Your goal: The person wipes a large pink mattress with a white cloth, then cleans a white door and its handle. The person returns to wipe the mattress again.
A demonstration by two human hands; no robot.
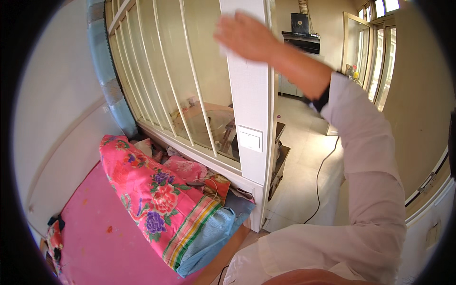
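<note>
My right hand is raised in front of the upper part of a white post. It is blurred, with the fingers stretched toward the left. A pale patch shows under the fingertips, but whether it is a held cloth or part of the post is unclear. Whether the palm touches the post cannot be made out either. Lower on the same post is a white wall switch. A dark band circles my wrist, below a pale long sleeve. My left hand is out of view.
Left of the post, white bars cross a glass partition. Below it, a folded pink floral quilt lies on a pink-covered bed. A black cable runs over the tiled floor. Farther back hangs a range hood.
</note>
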